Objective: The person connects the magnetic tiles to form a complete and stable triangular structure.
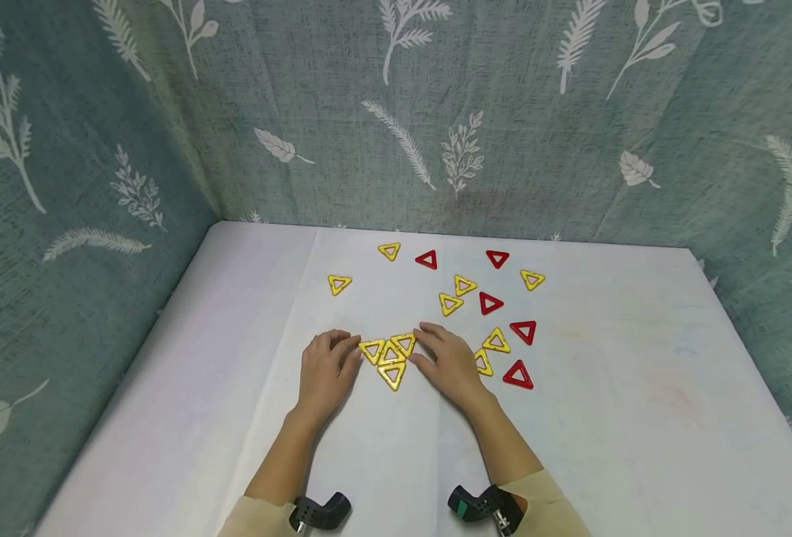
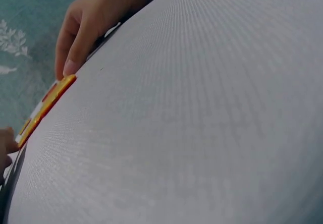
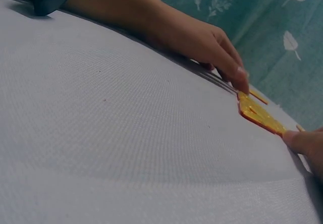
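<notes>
Several yellow open-centred triangle tiles lie flat and edge to edge on the white table. An upright central tile (image 1: 391, 361) has one tile (image 1: 372, 344) on its left, one (image 1: 403, 336) on its right and one (image 1: 394, 383) below, tip toward me. My left hand (image 1: 327, 371) pinches the outer corner of the left tile between thumb and forefinger. On the other side, my right hand (image 1: 451, 367) holds the right tile by its outer edge with thumb and fingertips. The joined tiles (image 3: 257, 114) appear nearly edge-on in both wrist views.
Loose yellow triangles (image 1: 497, 330) and red triangles (image 1: 518, 384) lie right of my right hand. More are scattered farther back, including a yellow one (image 1: 339, 278) at the left. Leaf-patterned green cloth (image 1: 342, 164) walls the table's back and sides.
</notes>
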A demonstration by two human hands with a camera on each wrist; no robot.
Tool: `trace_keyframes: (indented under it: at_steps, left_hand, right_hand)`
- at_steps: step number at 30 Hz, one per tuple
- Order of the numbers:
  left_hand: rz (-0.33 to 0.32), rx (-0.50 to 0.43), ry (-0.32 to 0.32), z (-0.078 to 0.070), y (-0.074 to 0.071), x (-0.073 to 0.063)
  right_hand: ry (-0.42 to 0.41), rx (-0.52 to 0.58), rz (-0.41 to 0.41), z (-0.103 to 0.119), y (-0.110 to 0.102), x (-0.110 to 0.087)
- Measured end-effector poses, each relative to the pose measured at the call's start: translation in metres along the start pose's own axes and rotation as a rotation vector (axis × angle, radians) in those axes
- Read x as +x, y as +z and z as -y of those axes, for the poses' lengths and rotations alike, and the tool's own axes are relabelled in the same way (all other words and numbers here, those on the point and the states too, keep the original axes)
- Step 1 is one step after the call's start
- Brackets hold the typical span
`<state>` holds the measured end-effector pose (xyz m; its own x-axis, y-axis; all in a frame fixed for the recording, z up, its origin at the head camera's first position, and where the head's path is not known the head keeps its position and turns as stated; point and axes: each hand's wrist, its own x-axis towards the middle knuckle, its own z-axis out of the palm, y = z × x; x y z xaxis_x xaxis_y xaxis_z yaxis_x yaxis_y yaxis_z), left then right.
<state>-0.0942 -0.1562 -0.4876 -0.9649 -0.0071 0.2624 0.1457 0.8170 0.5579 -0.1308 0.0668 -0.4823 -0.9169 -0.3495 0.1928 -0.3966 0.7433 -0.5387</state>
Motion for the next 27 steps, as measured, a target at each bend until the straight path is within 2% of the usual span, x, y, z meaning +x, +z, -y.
trace_keyframes:
  at_steps: [12,27]
  left_hand:
    - [-0.021,-0.019,0.017,0.003,0.0002,-0.0004]
    - [-0.072,-0.039,-0.071,-0.0025,0.0001,-0.002]
  right_hand:
    - [0.026,-0.011,0.018,0.0029,-0.0008,0.0002]
    - [0.044,0.001,0.034,0.0023,0.0002,0.0001]
